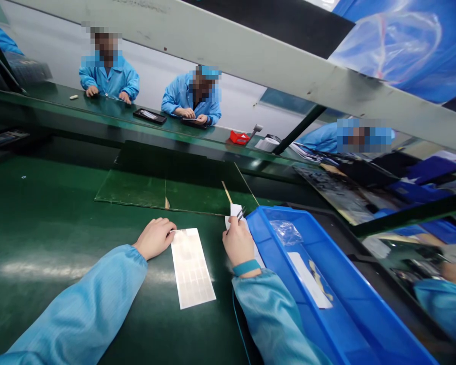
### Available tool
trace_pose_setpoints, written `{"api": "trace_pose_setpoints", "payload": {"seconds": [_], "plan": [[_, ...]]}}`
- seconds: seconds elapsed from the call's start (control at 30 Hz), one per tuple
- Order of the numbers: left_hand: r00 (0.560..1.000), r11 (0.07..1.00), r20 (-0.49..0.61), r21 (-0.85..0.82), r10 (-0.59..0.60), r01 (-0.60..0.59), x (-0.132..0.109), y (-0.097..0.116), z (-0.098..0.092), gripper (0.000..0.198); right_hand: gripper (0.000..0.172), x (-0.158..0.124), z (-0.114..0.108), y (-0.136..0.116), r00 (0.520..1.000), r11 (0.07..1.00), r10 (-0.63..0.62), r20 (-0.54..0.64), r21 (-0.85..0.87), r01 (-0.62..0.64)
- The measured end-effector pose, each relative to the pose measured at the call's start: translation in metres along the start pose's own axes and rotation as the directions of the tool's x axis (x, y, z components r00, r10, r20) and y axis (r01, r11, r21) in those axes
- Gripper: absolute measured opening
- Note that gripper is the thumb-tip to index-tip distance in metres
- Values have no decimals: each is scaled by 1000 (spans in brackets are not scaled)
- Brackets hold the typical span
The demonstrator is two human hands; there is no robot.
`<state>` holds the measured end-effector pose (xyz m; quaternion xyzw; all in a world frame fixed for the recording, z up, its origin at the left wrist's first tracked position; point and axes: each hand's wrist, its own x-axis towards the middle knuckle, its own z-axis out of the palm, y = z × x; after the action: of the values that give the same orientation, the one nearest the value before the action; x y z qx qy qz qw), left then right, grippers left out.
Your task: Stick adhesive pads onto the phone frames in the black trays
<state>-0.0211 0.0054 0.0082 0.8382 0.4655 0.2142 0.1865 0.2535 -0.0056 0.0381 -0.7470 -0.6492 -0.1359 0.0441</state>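
A pale sheet marked with a faint grid, like a sticker sheet (193, 271), lies on the green table. My left hand (155, 238) is closed at its upper left corner, fingertips gripping the edge. To the right, my right hand (238, 244) is closed around dark tweezers (240, 213), whose tips point up and away from me. White paper (235, 209) shows just beyond and beside that hand; the hand partly hides it, and I cannot tell whether they touch. A teal band circles my right wrist, with a thin cord running down below it.
Right of my right hand stands a blue tray (349, 304) holding a clear plastic bag (286, 232) and a white strip (309, 280). A green board (197, 190) lies ahead. Co-workers in blue sit across the far bench; another person's sleeve (444, 304) shows at right.
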Motion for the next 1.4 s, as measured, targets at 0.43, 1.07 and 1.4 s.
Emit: {"api": "trace_pose_setpoints", "payload": {"seconds": [0.43, 1.07, 1.4], "plan": [[1000, 1000, 6, -6, 1, -1, 0, 1, 0, 22, 23, -3, -5, 1, 981, 996, 46, 190, -83, -30], [1000, 1000, 2, 14, -1, 1, 0, 1, 0, 23, 24, -6, 1, 19, 996, 996, 80, 44, -33, -79], [1000, 1000, 8, 28, 1, -1, -1, 2, -2, 20, 18, 27, 16, 8, 992, 994, -1, -125, 111, 15]]}}
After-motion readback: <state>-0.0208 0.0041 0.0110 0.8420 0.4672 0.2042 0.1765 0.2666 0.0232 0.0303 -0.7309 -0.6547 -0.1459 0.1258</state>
